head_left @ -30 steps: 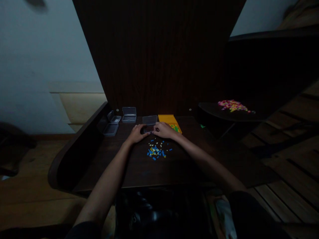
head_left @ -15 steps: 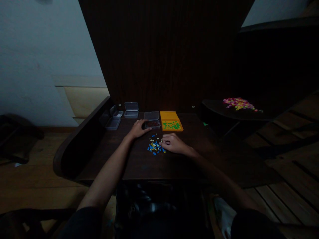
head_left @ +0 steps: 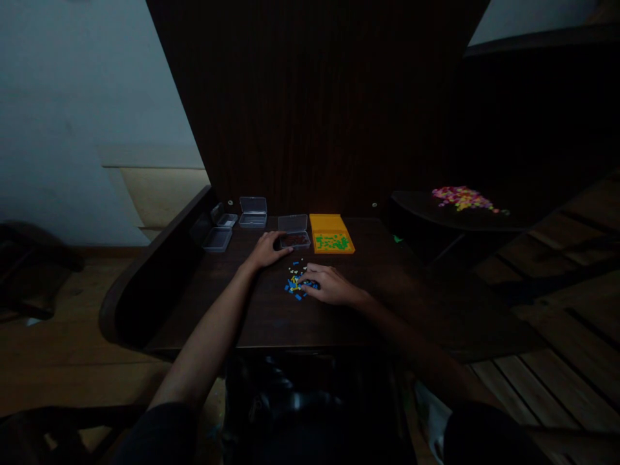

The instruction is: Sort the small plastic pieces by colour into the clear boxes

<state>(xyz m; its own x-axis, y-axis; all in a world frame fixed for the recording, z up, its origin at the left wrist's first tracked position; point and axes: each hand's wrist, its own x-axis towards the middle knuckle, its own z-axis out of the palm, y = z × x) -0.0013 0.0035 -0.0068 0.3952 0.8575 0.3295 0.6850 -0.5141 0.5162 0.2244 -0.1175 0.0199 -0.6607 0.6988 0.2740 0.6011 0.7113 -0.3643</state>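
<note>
My left hand (head_left: 266,250) rests at the left side of a clear plastic box (head_left: 296,241), thumb along its front and fingers at its left rim. The box lies with its lid raised and holds small dark reddish-brown pieces. My right hand (head_left: 328,284) is over a loose pile of small pieces (head_left: 293,286), blue, yellow and pale. Its thumb and index finger come close together at the pile's right side; whatever is between the tips is too small to make out. Beside the clear box, an open yellow box (head_left: 351,249) contains small green pieces.
Other clear boxes stand open at the left: one at the back (head_left: 253,221), a small one (head_left: 227,221) and one nearer (head_left: 217,239). A heap of pink, purple and yellow pieces (head_left: 464,198) lies on a side shelf. A raised curved edge (head_left: 113,303) borders the dark tabletop (head_left: 290,329).
My right hand has moved left and slightly down, deeper over the pile, covering its right part. The left hand stays at the clear box. The whole view has shifted slightly.
</note>
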